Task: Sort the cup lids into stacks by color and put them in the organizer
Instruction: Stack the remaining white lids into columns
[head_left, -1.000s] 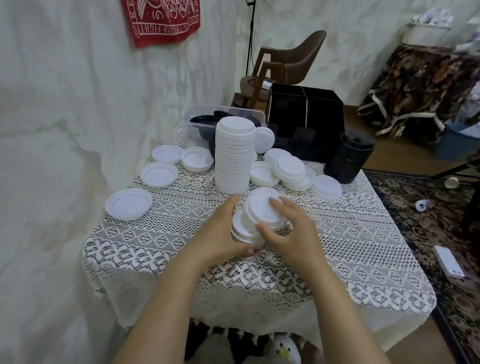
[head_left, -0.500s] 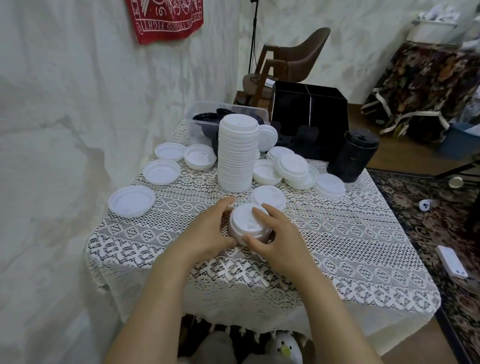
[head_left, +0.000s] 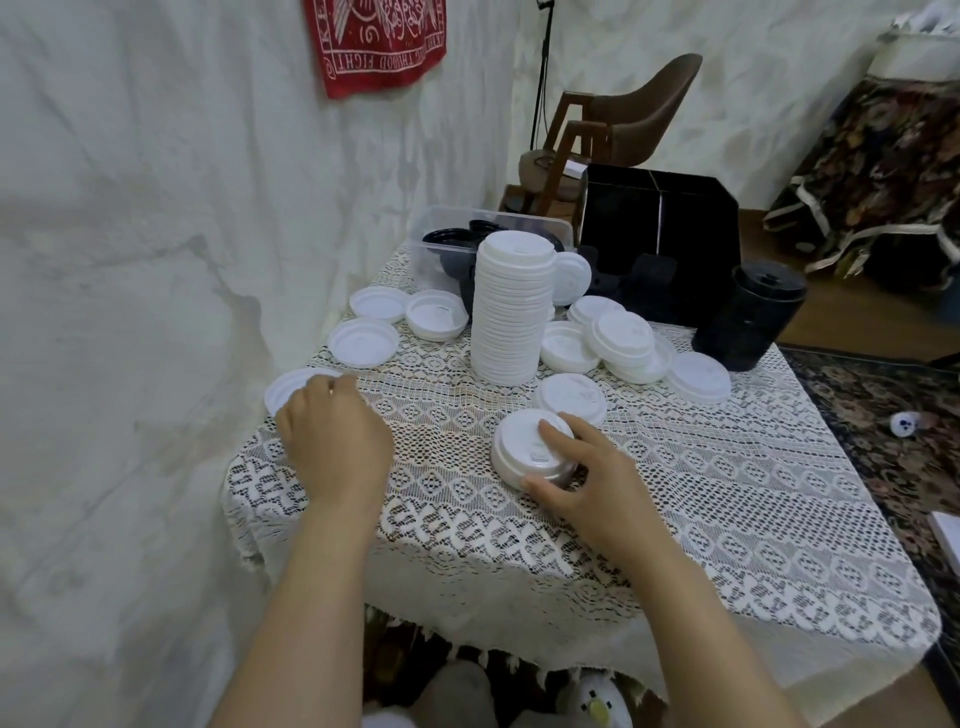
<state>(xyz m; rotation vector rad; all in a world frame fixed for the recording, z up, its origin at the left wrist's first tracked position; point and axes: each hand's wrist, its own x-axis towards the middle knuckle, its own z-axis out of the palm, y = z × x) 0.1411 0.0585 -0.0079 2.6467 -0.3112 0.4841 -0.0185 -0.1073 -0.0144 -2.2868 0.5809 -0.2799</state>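
- Right hand (head_left: 582, 467) grasps a short stack (head_left: 524, 441) of white lids near the middle of the lace-covered table (head_left: 727, 519), forefinger on top and thumb against the near side.
- Left hand (head_left: 335, 441) lies over a single white lid (head_left: 285, 389) at the table's left edge; its fingers are hidden, so I cannot tell whether they grip.
- A tall stack (head_left: 511, 312) of white lids stands behind, with loose white lids around it.
- The black organizer (head_left: 660, 244) stands at the far edge, and a black stack (head_left: 748, 317) is just to its right.
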